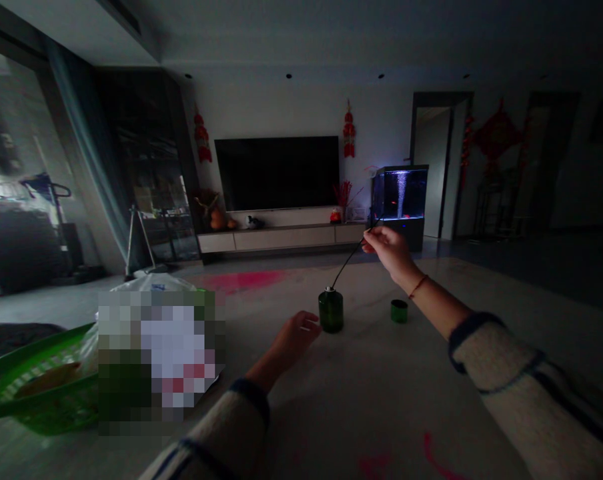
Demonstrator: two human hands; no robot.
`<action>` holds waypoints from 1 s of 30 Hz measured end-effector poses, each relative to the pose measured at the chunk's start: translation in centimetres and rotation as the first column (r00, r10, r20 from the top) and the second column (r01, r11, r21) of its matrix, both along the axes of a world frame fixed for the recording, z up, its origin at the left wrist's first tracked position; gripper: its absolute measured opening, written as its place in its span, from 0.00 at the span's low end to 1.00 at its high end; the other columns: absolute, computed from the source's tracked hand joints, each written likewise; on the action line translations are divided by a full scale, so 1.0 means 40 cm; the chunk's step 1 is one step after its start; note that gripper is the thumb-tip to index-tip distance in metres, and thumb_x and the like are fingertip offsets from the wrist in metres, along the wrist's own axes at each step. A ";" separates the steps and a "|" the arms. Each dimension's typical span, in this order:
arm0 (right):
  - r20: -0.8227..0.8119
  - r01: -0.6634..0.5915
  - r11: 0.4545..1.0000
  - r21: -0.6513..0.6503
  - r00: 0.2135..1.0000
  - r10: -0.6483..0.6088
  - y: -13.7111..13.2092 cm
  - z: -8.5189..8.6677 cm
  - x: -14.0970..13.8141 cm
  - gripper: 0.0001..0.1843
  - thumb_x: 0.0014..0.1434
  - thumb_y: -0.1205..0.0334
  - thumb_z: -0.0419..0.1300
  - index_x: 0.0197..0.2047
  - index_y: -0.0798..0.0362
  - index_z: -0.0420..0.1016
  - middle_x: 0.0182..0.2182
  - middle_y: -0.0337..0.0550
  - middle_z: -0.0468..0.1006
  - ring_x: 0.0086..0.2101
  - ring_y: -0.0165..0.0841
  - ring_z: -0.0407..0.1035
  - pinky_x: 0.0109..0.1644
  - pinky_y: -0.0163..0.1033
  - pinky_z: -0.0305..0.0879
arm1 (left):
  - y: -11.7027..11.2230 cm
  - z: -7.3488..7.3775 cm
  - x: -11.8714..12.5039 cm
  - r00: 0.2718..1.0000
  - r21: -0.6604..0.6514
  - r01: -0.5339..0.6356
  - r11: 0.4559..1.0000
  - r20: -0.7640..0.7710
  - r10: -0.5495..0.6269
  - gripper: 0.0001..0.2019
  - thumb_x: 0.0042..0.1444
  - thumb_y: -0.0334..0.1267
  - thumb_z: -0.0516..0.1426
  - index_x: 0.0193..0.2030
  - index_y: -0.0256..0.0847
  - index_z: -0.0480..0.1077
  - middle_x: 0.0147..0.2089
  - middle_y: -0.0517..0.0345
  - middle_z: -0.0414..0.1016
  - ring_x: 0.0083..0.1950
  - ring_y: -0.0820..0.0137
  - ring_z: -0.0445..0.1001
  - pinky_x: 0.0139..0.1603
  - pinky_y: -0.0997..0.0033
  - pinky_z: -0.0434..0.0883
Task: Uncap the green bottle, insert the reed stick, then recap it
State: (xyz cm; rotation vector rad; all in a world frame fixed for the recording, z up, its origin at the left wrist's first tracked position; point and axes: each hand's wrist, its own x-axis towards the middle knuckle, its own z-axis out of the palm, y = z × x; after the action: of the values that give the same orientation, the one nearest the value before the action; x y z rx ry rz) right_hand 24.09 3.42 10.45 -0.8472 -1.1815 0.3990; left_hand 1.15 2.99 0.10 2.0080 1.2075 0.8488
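Note:
A small dark green bottle (pixel 330 311) stands on the pale table (pixel 381 400). A thin dark reed stick (pixel 350 259) leans out of its neck, up and to the right. My right hand (pixel 389 250) is raised above the table and pinches the stick's upper end. My left hand (pixel 295 337) rests on the table just left of the bottle, fingers loosely curled and close to the glass, holding nothing I can see. A small green cap (pixel 399 311) sits on the table to the right of the bottle, under my right wrist.
A green plastic basket (pixel 36 390) with bags sits at the table's left edge beside a blurred-out patch. Across the dim room are a TV (pixel 277 172) on a low cabinet, a lit fish tank (pixel 400 193), and an exercise machine at the far left.

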 end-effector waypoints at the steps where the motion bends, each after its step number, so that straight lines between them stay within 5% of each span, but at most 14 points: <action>1: 0.020 -0.006 1.000 -0.002 1.000 0.006 0.002 -0.003 -0.004 0.14 0.45 0.53 0.59 0.28 0.55 0.63 0.23 0.37 0.70 0.23 0.24 0.66 0.29 0.31 0.66 | -0.001 0.001 0.001 1.000 0.003 -0.003 1.000 -0.004 0.003 0.12 0.46 0.37 0.54 0.38 0.35 0.65 0.35 0.52 0.72 0.33 0.72 0.71 0.31 0.73 0.66; 9: 0.357 -0.095 0.995 -0.017 0.929 0.095 0.009 -0.037 -0.033 0.10 0.49 0.57 0.56 0.32 0.56 0.65 0.28 0.41 0.71 0.28 0.27 0.67 0.35 0.34 0.64 | -0.016 0.017 0.004 0.998 0.027 -0.029 0.999 -0.046 0.031 0.11 0.46 0.37 0.54 0.37 0.35 0.66 0.35 0.53 0.73 0.33 0.71 0.71 0.31 0.72 0.66; 16: 0.575 -0.034 0.999 -0.024 0.817 0.041 -0.006 -0.058 -0.066 0.08 0.51 0.61 0.54 0.33 0.57 0.68 0.28 0.42 0.73 0.30 0.28 0.66 0.34 0.32 0.62 | -0.006 0.010 0.005 0.998 0.043 -0.026 0.999 -0.059 0.028 0.12 0.46 0.37 0.53 0.38 0.35 0.66 0.35 0.53 0.74 0.34 0.71 0.71 0.33 0.72 0.66; 30: 0.655 -0.031 0.997 -0.064 0.753 0.065 0.005 -0.092 -0.083 0.07 0.51 0.62 0.54 0.31 0.56 0.69 0.26 0.40 0.73 0.28 0.27 0.66 0.33 0.32 0.60 | 0.006 0.000 0.002 0.995 0.100 -0.034 0.994 -0.094 0.043 0.12 0.46 0.38 0.53 0.38 0.34 0.68 0.35 0.53 0.74 0.33 0.71 0.72 0.33 0.72 0.67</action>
State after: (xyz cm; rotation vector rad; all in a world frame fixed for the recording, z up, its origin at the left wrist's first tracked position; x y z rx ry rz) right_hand 20.77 3.64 6.77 -1.0425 -1.8611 0.1625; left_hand 1.23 3.23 0.09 2.1323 1.2840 0.8537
